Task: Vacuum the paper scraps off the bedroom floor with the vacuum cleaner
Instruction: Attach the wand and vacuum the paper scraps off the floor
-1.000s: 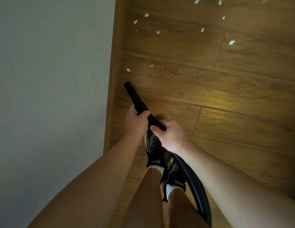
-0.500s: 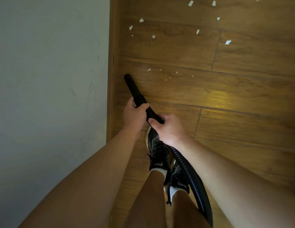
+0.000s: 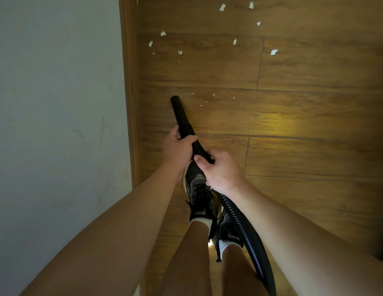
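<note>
Both hands (image 3: 177,150) round black hose (image 3: 182,116)

A pale grey painted wall (image 3: 58,103) with faint scuff marks fills the left side, edged by a tall brown wooden skirting board (image 3: 128,82). 2 black lace-up sneakers (image 3: 200,195) over white ankle socks (image 3: 202,223) stand near that board.

Single view, a head cam worn on me, wide-angle, pitched steeply down and forward. My forearms (image 3: 126,221) run in from the bottom corners, close to the lens; my left hand (image 3: 177,150) and right hand (image 3: 222,169), gripping the vacuum hose (image 3: 239,218), sit mid-frame. My shoes (image 3: 200,189) are directly below. Wall (image 3: 58,103) fills the left third, wood floor (image 3: 304,114) the rest, with paper scraps (image 3: 273,52) farthest off along the top edge.
</note>
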